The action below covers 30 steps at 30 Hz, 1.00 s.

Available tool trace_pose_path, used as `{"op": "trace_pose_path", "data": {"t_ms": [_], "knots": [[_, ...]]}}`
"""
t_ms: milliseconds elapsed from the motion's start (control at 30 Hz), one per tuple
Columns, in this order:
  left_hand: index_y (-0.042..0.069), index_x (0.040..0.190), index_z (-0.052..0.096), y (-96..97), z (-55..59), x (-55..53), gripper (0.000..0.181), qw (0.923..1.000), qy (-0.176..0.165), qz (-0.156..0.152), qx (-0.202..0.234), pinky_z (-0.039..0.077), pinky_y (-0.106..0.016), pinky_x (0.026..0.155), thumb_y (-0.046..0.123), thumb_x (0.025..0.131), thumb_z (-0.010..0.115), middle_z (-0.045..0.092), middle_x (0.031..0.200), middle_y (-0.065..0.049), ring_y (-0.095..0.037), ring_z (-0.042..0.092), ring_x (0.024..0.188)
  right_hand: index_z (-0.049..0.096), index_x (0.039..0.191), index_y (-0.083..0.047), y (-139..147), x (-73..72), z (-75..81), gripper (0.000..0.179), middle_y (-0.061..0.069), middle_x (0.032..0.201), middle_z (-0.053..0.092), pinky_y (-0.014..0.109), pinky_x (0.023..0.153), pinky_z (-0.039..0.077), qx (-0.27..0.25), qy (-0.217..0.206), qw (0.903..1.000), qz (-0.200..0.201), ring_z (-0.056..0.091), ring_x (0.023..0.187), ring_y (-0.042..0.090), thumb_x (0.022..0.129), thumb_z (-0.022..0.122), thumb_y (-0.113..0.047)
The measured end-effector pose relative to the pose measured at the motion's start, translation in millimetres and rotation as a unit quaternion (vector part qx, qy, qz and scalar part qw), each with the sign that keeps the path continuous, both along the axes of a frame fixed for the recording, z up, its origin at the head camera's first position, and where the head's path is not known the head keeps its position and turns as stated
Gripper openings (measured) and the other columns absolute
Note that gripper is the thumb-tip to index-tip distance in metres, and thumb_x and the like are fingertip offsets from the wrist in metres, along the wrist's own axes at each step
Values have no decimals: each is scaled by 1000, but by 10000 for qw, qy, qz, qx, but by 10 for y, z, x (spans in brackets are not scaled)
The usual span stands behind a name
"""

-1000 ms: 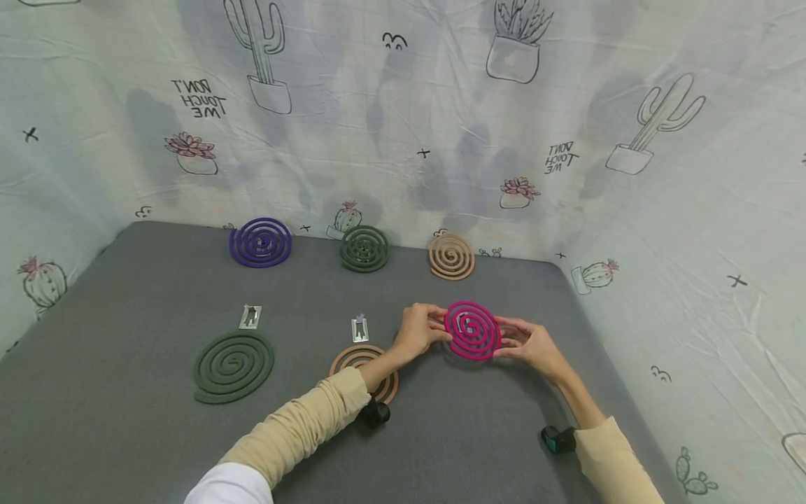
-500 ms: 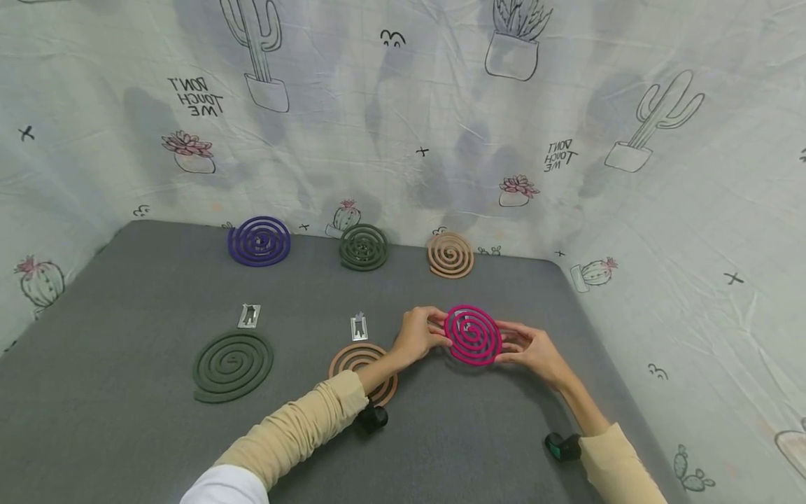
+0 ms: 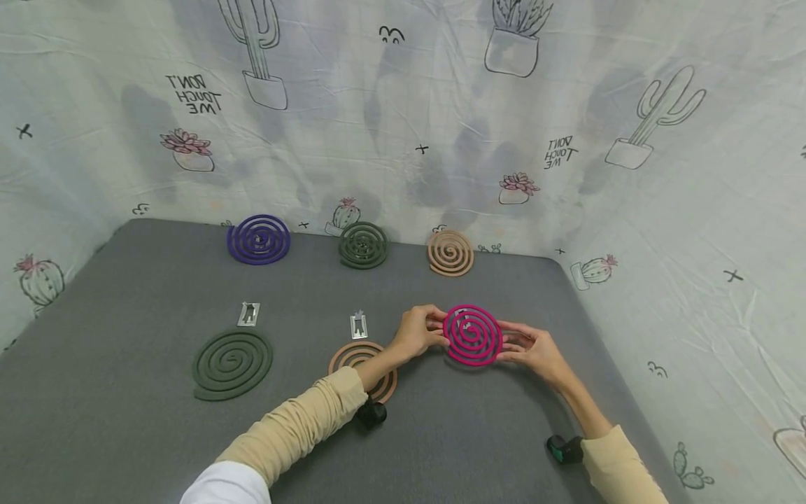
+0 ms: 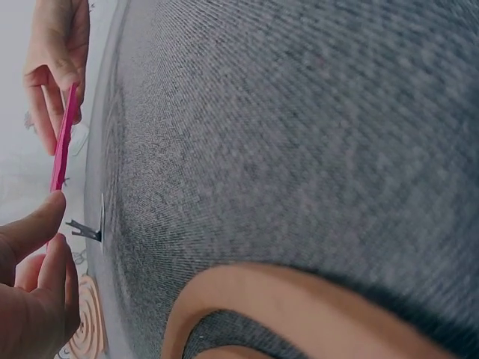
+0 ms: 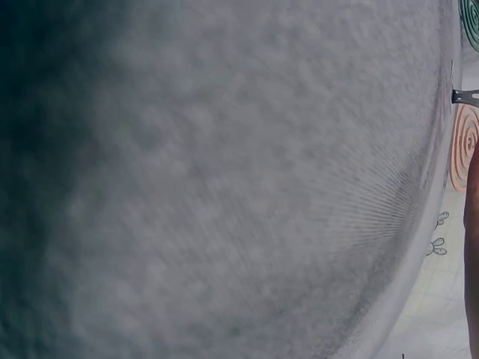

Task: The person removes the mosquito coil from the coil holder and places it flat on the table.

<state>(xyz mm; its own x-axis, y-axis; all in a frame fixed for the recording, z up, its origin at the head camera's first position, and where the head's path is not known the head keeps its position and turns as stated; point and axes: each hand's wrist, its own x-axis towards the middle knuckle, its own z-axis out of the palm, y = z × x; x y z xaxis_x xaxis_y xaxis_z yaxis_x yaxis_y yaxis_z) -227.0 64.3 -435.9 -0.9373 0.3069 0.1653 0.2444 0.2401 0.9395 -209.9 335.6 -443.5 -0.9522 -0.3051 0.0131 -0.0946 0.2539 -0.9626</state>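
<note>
1. From nine round through twelve to three o'clock: a pale cloth [image 3: 352, 126] printed with cacti and mirrored lettering.
2. Below it, across the lower half: a grey table [image 3: 453, 448].
3. Reaching in from seven and five o'clock: a left sleeve [image 3: 302, 423] and a right sleeve [image 3: 620, 462], both tan.
4. At nine o'clock on the table, lying flat: a near green coil [image 3: 232, 359].
5. Near the centre, partly hidden by the left forearm: a near tan coil [image 3: 352, 346].
6. At ten o'clock, by the far edge: a purple coil [image 3: 259, 245].
7. At three o'clock, held up off the table: the pink coil [image 3: 471, 338].
8. Gripping its rim between thumb and fingers: at its nine o'clock, the left hand [image 3: 420, 330]; at its three o'clock, the right hand [image 3: 535, 348].
9. At twelve and one o'clock, by the far edge: a far green coil [image 3: 363, 245] and a far tan coil [image 3: 450, 253].
10. Just past the near green coil, at its one o'clock: a left metal stand [image 3: 249, 323]. At the near tan coil's twelve: a middle metal stand [image 3: 359, 334]. Through the pink loops, partly visible: a right metal stand [image 3: 462, 315].
</note>
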Motion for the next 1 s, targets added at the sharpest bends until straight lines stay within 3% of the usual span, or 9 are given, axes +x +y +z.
{"op": "trace_pose_path", "data": {"t_ms": [433,667,1000], "knots": [[-12,105,66,14,19,-3,43,9995,-261,-55,180,56,-19,70,-13,64,82,68,101,-22,-30,69,90,49,128,18,6,28,1,64,24,121,59,32,82,56,-167,157,9997,60,65,96,11,71,76,15],[-12,105,65,29,-1,-4,44,9987,-426,-73,253,56,-18,71,-14,64,82,68,101,-22,-31,68,91,49,128,17,23,44,5,63,31,115,58,32,80,56,-70,65,9999,52,66,93,10,71,76,12],[-10,108,64,32,0,-2,48,9996,-272,-86,-54,57,-21,72,-10,64,83,68,98,-20,-27,69,88,50,128,17,16,62,28,63,33,113,59,30,78,57,45,-48,10000,26,66,91,10,72,77,10]]}}
